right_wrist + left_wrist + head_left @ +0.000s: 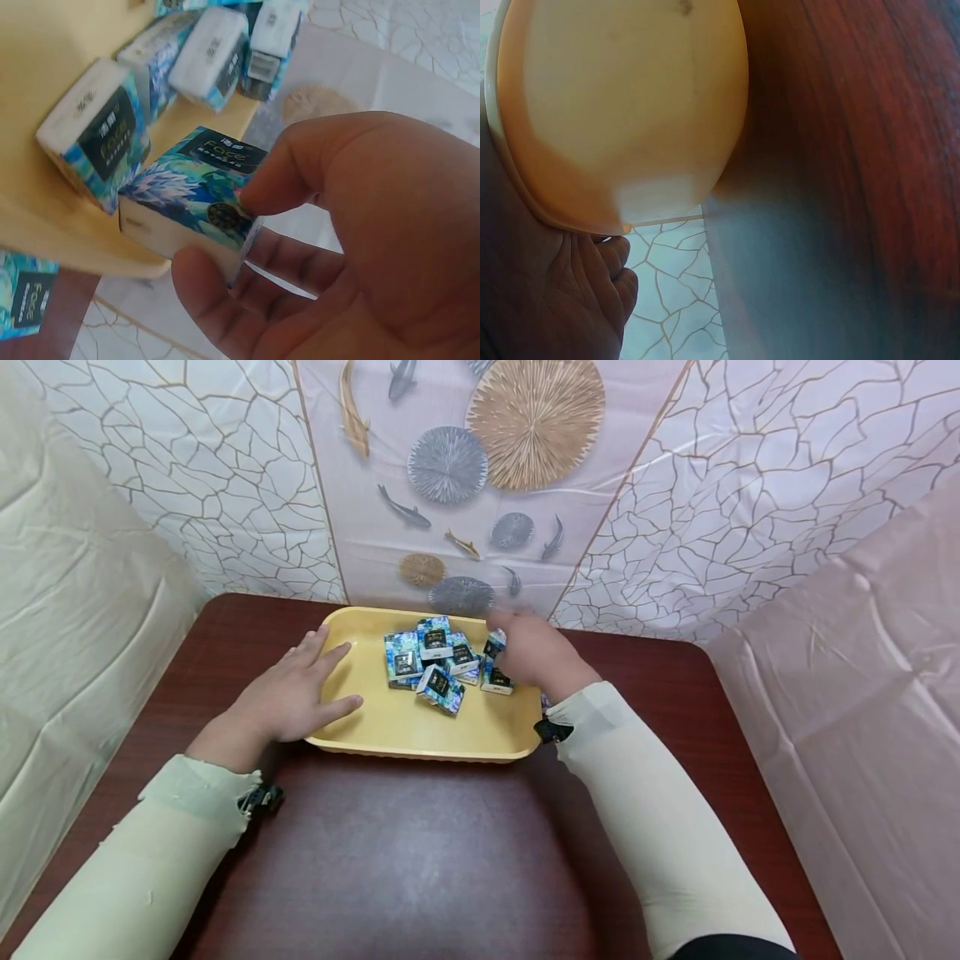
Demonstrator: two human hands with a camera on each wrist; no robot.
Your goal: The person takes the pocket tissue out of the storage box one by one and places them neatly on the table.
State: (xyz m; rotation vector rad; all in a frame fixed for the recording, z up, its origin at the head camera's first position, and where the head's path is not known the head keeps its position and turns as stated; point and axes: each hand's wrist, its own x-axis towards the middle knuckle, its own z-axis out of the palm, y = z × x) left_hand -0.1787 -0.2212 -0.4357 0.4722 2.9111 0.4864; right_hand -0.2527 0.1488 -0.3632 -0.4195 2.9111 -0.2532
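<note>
A yellow tray (pixel 375 727) holds several blue-and-white tissue packs (pixel 441 688) with dark "Face" labels. My left hand (pixel 288 689) lies over the tray's left rim with its fingers spread. In the left wrist view, that hand (pixel 577 292) shows below the tray's rounded end (pixel 630 105). At the tray's right side, my right hand (pixel 536 650) pinches one tissue pack. The right wrist view shows this pack (pixel 191 187) between the thumb and fingers of the hand (pixel 352 225), tilted beside other packs (pixel 97 135) in the tray.
Outside the tray's right side lies another tissue pack (pixel 26 296), partly cut off by the right wrist view. The dark red wooden table (pixel 420 852) extends around the tray. A patterned wall covering (pixel 450 543) rises behind it, with pale quilted fabric (pixel 847 693) along the sides.
</note>
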